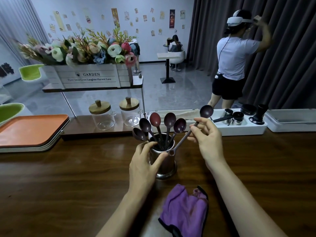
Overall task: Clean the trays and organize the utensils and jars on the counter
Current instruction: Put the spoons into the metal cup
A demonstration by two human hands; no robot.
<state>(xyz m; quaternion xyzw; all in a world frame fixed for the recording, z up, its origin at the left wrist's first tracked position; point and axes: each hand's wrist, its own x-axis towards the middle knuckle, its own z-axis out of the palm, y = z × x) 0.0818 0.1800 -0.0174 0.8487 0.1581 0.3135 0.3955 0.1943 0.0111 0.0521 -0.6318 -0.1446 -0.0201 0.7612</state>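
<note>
Dark wooden counter (68,177), grey curtain (282,57); left grip (143,161) around steel cup (166,162), right grip (206,139) on spoon (206,112).

flower box (89,76) (white slats, lettered "garden") sits on raised shelf (136,82) at far side of dark wood counter (68,177). behind flower box: pale wall (145,41) dotted with small posters (171,18) and cards. right of flower box: glossy grey floor (184,89), pedestal table (168,56), white tub chair (182,54) just beyond it, then dark pleated curtain (282,65) filling that side. left of flower box: lighter grey curtain (17,17), lime-green seat (30,72). light soft and even, faint sheen on floor.
</note>
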